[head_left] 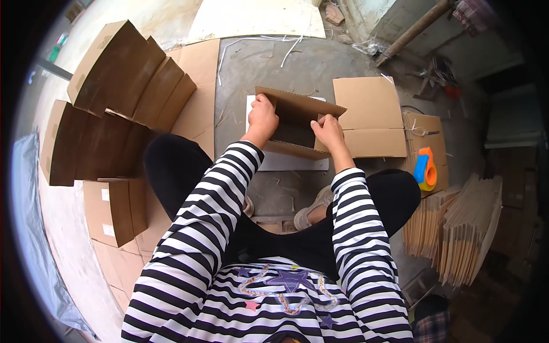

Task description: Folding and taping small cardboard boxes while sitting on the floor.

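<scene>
An open cardboard box (301,102) stands between my knees, its dark inside showing from above. My left hand (262,119) is closed on the box at its far left corner, fingers over the edge. Closed too, my right hand (330,135) pinches the right side of the box between thumb and fingers. Beneath the box lies a white board (289,163) on the grey floor. The bottom of the box is too dark to make out.
Stacked cardboard boxes (117,71) stand at the left, with another box (114,211) nearer. At right lie a flat cardboard piece (369,114), an orange and blue tape dispenser (426,170) and bundled flattened boxes (466,228). A wooden pole (414,31) slants at the far right.
</scene>
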Demonstrator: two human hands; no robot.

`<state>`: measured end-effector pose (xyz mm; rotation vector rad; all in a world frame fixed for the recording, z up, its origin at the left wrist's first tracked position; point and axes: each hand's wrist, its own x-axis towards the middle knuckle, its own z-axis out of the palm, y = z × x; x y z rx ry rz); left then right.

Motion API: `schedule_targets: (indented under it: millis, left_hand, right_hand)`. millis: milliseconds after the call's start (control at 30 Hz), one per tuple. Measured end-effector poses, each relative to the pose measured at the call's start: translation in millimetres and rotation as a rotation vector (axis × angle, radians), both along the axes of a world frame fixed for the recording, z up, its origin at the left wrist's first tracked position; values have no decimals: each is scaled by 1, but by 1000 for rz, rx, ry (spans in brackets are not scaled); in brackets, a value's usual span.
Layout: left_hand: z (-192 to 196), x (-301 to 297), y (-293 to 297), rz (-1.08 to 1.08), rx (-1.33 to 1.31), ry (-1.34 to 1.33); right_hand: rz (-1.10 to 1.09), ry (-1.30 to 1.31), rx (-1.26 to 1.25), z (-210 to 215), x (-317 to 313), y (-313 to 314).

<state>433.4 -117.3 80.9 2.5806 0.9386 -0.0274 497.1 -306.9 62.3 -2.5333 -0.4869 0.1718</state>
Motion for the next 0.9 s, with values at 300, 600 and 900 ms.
schedule_targets:
  millis: [300, 600, 900]
  left_hand:
    - [14, -9, 7, -42, -33, 10]
    - [12, -20, 37, -6, -251, -148]
    - [35, -14, 19, -757, 281, -487]
  right_hand:
    - [335, -206, -129, 58, -58, -15]
    - [329, -329, -165, 39, -32, -5]
    - [242, -529, 94, 0, -23, 6]
